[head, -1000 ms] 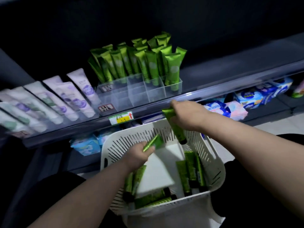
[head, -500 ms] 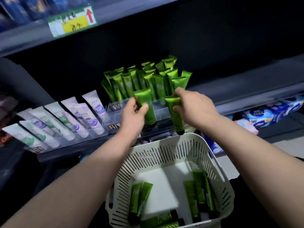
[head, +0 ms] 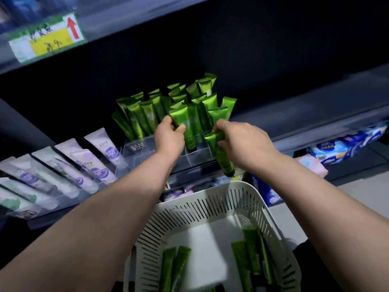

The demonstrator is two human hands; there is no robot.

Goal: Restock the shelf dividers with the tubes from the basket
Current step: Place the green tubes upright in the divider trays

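My left hand grips a green tube upright, cap down, its lower end inside the clear shelf dividers. My right hand holds a second green tube tilted, its black cap hanging just in front of the dividers' front wall. Many green tubes stand in the dividers behind both hands. The white slotted basket sits below, with several green tubes lying on its floor.
Pale purple and green-print tubes lie in slanted rows left of the dividers. A price tag hangs on the shelf edge above. Blue and pink packs fill the lower shelf at right.
Both hands have risen from the basket to the dividers, each carrying a green tube. The left tube has gone down into a divider slot; the right one hangs at the front.
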